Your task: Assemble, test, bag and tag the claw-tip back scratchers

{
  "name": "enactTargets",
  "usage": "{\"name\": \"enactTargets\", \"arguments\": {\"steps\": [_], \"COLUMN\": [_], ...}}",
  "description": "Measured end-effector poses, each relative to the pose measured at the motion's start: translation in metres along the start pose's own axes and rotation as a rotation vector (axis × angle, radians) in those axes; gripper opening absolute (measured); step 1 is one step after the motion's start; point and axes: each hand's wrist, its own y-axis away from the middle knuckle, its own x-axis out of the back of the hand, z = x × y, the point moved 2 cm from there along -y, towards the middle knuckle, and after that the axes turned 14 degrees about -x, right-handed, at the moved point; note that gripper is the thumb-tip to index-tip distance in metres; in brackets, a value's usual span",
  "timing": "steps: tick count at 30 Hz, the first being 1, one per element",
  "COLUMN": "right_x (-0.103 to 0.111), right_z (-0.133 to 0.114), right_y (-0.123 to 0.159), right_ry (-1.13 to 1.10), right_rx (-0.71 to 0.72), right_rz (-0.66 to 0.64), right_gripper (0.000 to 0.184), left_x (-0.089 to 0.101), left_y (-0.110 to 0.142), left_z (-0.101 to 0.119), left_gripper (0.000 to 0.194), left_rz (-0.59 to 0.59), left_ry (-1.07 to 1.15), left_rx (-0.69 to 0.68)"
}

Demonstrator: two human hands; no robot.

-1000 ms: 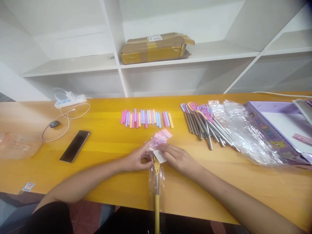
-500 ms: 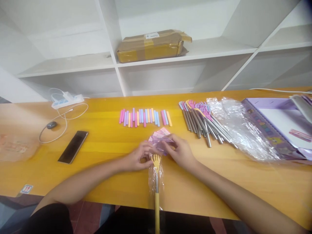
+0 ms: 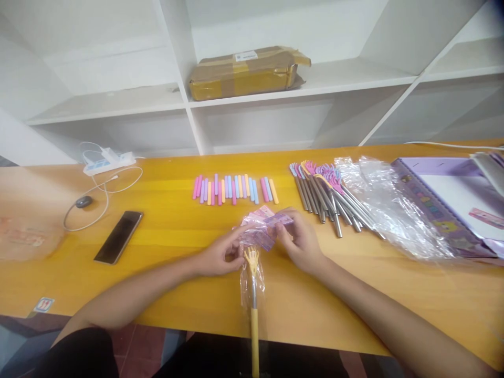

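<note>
My left hand (image 3: 220,254) rests on the yellow table with its fingers pinched at the top of a clear bag (image 3: 252,281) that covers a yellow claw-headed back scratcher (image 3: 253,310). The scratcher points away from me and its handle runs off the near table edge. My right hand (image 3: 301,239) is curled round a small pink and purple paper card (image 3: 281,219), lifted just above a little pile of similar cards (image 3: 258,231) lying beyond the scratcher's head.
A row of pastel handle sleeves (image 3: 234,189) lies farther back. Several metal-stemmed scratchers (image 3: 323,194) and crumpled clear bags (image 3: 389,210) sit to the right, beside a purple box (image 3: 444,199). A phone (image 3: 119,236), cable and power strip (image 3: 106,160) are left. Shelves hold a cardboard parcel (image 3: 246,71).
My right hand has picked one card off the pile and drawn it up and to the right. My left hand has stayed at the bag's top.
</note>
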Motion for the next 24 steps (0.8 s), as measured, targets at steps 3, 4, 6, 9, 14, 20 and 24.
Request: {"name": "enactTargets", "arguments": {"steps": [3,4,6,9,14,20,24], "right_x": [0.001,0.001,-0.001,-0.003,0.001,0.003,-0.004], "right_z": [-0.001,-0.002,-0.003,-0.005,-0.006,-0.004,0.005], "right_y": [-0.001,-0.001,-0.001,-0.002,-0.003,-0.002,0.001], "right_ry": [0.111,0.155,0.220,0.263,0.267,0.250,0.262], "right_rx": [0.119,0.149,0.200,0.255,0.206,0.210,0.164], "right_rz": [-0.026,-0.028,-0.024,-0.012,0.021,0.016,-0.021], "right_gripper": [0.003,0.006,0.013,0.028,0.035,0.030,0.021], "left_x": [0.003,0.004,0.006,0.009,0.009,0.008,0.009], "left_y": [0.000,-0.001,-0.003,-0.006,-0.009,-0.009,-0.007], "left_z": [-0.001,-0.002,-0.004,-0.004,0.001,-0.003,-0.008], "left_gripper": [0.082,0.081,0.082,0.080,0.078,0.077,0.077], "left_rz": [0.047,0.057,0.070,0.089,0.091,0.135,0.160], "left_ry": [-0.010,0.001,0.046,0.095,0.213,0.321,0.369], "left_rx": [-0.076,-0.114,-0.197,-0.275,-0.260,-0.246,-0.243]}}
